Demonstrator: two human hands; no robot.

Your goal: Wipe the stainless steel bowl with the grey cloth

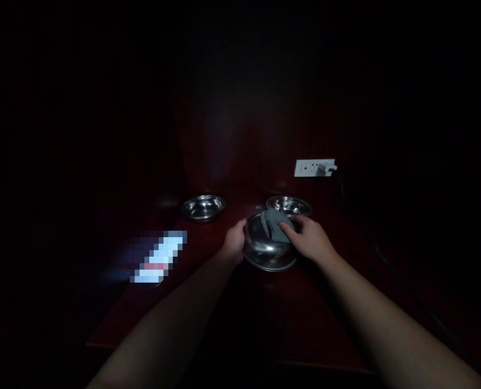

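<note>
A shiny metal bowl (pixel 267 255) is tipped bottom-up above the dark red table, its rim toward me. My left hand (pixel 235 240) grips the bowl by its left edge, the thumb showing at the rim. My right hand (pixel 308 237) is closed on a folded grey cloth (pixel 279 224) and presses it against the bowl's outer surface. The thumb lies over the cloth; the other fingers are partly hidden behind it.
Two more metal bowls stand farther back, one bowl (pixel 204 208) at left and another bowl (pixel 289 205) behind the cloth. A blurred bright screen (pixel 161 256) lies left. On the wall is a white socket (pixel 311 168) with a plug; its dark cable runs down the right side.
</note>
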